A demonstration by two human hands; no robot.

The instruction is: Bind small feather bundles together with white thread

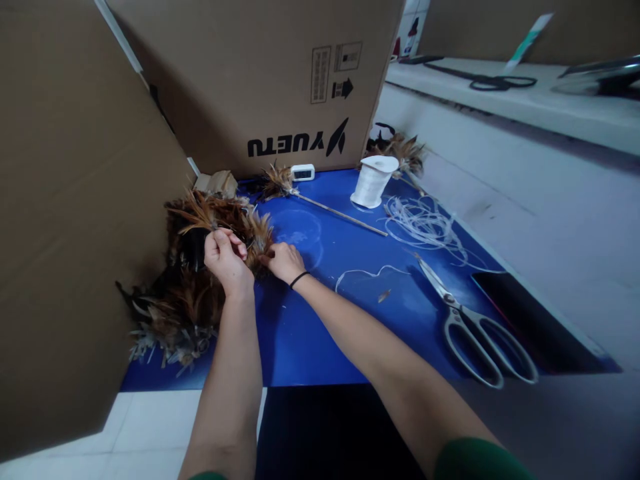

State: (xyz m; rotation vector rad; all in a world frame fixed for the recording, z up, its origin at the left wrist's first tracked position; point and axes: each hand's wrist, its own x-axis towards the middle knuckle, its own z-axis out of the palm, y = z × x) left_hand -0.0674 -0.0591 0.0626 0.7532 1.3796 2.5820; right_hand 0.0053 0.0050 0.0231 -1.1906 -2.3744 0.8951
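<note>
A large heap of brown and black feathers lies at the left of the blue table. My left hand is closed in a pinch on a tuft of light brown feathers above the heap. Against the heap's right side, my right hand has its fingers among the feathers; its fingertips are partly hidden there. Behind the hands lies a thin stick with a bunch of feathers at its far end.
Scissors, a white spool, loose white strips and a dark flat panel lie on the right of the blue table. Cardboard walls the back and left. A small white device sits behind.
</note>
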